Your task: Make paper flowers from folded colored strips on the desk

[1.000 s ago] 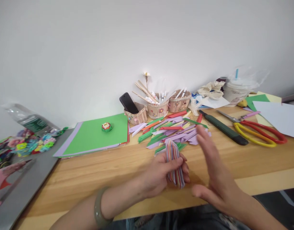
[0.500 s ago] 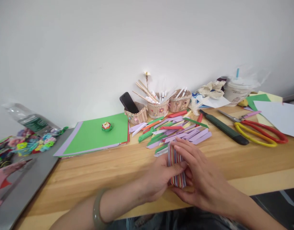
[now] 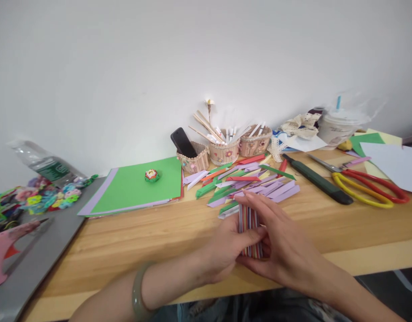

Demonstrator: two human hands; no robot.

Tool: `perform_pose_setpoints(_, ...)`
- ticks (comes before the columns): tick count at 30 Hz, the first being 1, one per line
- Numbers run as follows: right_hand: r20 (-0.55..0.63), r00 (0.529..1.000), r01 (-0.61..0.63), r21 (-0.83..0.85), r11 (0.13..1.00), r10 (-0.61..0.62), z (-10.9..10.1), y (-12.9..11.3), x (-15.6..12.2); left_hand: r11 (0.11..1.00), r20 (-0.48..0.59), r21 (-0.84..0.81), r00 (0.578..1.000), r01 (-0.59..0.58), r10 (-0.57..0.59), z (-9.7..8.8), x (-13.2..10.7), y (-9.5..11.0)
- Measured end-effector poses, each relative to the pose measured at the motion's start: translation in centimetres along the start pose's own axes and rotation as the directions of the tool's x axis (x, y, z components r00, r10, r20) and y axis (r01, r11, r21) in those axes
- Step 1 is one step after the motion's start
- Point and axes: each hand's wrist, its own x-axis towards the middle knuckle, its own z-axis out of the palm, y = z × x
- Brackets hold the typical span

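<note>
Both my hands clasp a stack of folded paper strips (image 3: 248,220), striped in many colours, standing on edge on the wooden table (image 3: 132,241). My left hand (image 3: 226,248) grips the stack from the left, thumb across its front. My right hand (image 3: 279,243) wraps it from the right, fingers laid over its top. Just beyond the stack lies a loose pile of folded purple, green and red strips (image 3: 246,183).
Green paper sheets (image 3: 135,188) with a small paper flower (image 3: 151,175) lie at left. Stick-built holders (image 3: 222,152) with a phone (image 3: 182,141) stand by the wall. A utility knife (image 3: 318,184), scissors (image 3: 363,188), a cup (image 3: 340,127) and paper sheets sit at right; a glue gun (image 3: 7,243) far left.
My right hand, open and apart a second ago, came in and closed over the right side of the striped stack. My left hand has kept its grip throughout.
</note>
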Motion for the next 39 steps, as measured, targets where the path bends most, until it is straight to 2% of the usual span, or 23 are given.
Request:
perform_pose_setpoints(7,0.048,0.998,-0.036,0.018,0.999,0.036,0.0,-0.1,0.3,0.999,-0.052,-0.015,0.998,0.032,-0.033,0.4,-0.2,0.4)
perform_pose_setpoints(9,0.098,0.995,-0.039,0.105,0.994,0.029,-0.4,-0.1,0.2,0.998,-0.045,-0.033,0.997,0.056,-0.057,0.1,0.0,0.3)
perform_pose_setpoints(11,0.125,0.990,-0.102,0.269,0.958,0.070,-0.7,0.3,0.1,0.997,-0.010,-0.034,0.998,0.068,-0.068,-0.4,0.2,0.1)
perform_pose_setpoints(13,0.084,0.973,-0.230,0.464,0.855,0.216,-0.9,0.9,0.1,0.998,0.066,-0.036,0.996,0.057,-0.054,-0.8,0.3,0.1)
perform_pose_setpoints(14,0.019,0.949,-0.270,0.560,0.783,0.314,-1.0,1.3,0.2,0.997,0.106,-0.049,0.993,0.053,-0.048,-1.0,0.4,0.1)
perform_pose_setpoints(15,0.019,0.912,-0.330,0.628,0.705,0.410,-1.0,1.7,0.4,0.996,0.146,-0.069,0.988,0.054,-0.043,-1.1,0.4,0.1)
perform_pose_setpoints(17,0.181,0.841,-0.474,0.701,0.533,0.509,-1.1,2.2,0.7,0.992,0.220,-0.111,0.975,0.068,-0.042,-1.2,0.5,0.2)
perform_pose_setpoints(19,0.358,0.797,-0.562,0.734,0.382,0.486,-1.2,2.4,1.1,0.986,0.297,-0.139,0.954,0.090,-0.045,-1.4,0.5,0.3)
perform_pose_setpoints(20,0.412,0.793,-0.574,0.752,0.324,0.449,-1.2,2.4,1.2,0.983,0.337,-0.150,0.940,0.106,-0.050,-1.5,0.4,0.3)
perform_pose_setpoints(22,0.461,0.802,-0.565,0.791,0.235,0.380,-1.3,2.2,1.4,0.973,0.416,-0.169,0.907,0.155,-0.072,-1.7,0.3,0.4)
perform_pose_setpoints(25,0.475,0.811,-0.548,0.822,0.156,0.342,-1.5,1.9,1.6,0.956,0.502,-0.171,0.856,0.239,-0.124,-1.9,0.0,0.8)
perform_pose_setpoints(28,0.495,0.806,-0.561,0.815,0.148,0.326,-1.6,1.6,1.9,0.945,0.534,-0.139,0.826,0.297,-0.180,-2.0,-0.1,1.0)
perform_pose_setpoints(32,0.435,0.816,-0.547,0.793,0.268,0.380,-1.6,1.2,2.3,0.951,0.500,-0.079,0.837,0.298,-0.221,-2.1,-0.1,1.0)
perform_pose_setpoints(35,0.365,0.813,-0.532,0.783,0.323,0.453,-1.4,1.1,2.7,0.973,0.398,-0.012,0.893,0.232,-0.208,-1.8,0.2,1.0)
perform_pose_setpoints(37,0.304,0.793,-0.527,0.777,0.344,0.528,-1.3,1.2,2.8,0.992,0.259,0.053,0.958,0.115,-0.125,-1.4,0.4,0.9)
perform_pose_setpoints(39,0.232,0.767,-0.518,0.774,0.364,0.598,-1.1,1.5,2.9,0.984,0.126,0.179,0.992,-0.005,-0.018,-1.2,0.6,0.9)
